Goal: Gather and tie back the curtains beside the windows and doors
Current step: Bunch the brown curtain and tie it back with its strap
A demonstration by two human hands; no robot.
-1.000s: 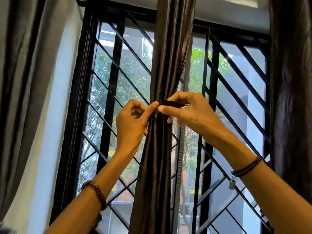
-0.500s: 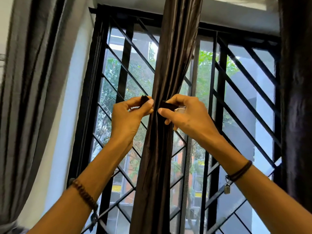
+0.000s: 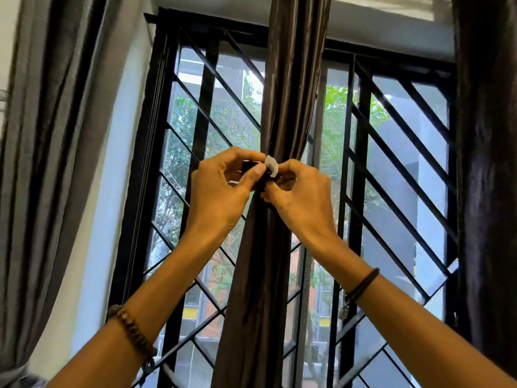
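A dark brown curtain (image 3: 291, 88) hangs gathered into a narrow bundle down the middle of the window. A dark tie-back strap (image 3: 253, 167) wraps the bundle at its narrowest point, and a white patch (image 3: 272, 165) shows on one strap end. My left hand (image 3: 221, 191) pinches the left strap end between thumb and fingers. My right hand (image 3: 300, 200) grips the right end with the white patch. Both hands meet in front of the curtain. The strap's back part is hidden behind the fabric.
A black window frame with a diagonal metal grille (image 3: 397, 169) stands behind the curtain. A grey curtain (image 3: 53, 163) hangs at the left and another dark curtain (image 3: 489, 177) at the right edge. Trees and buildings show outside.
My hands have come together in front of the bundle, bringing the strap ends over each other; the white patch on the right end now faces me. The view has tilted slightly.
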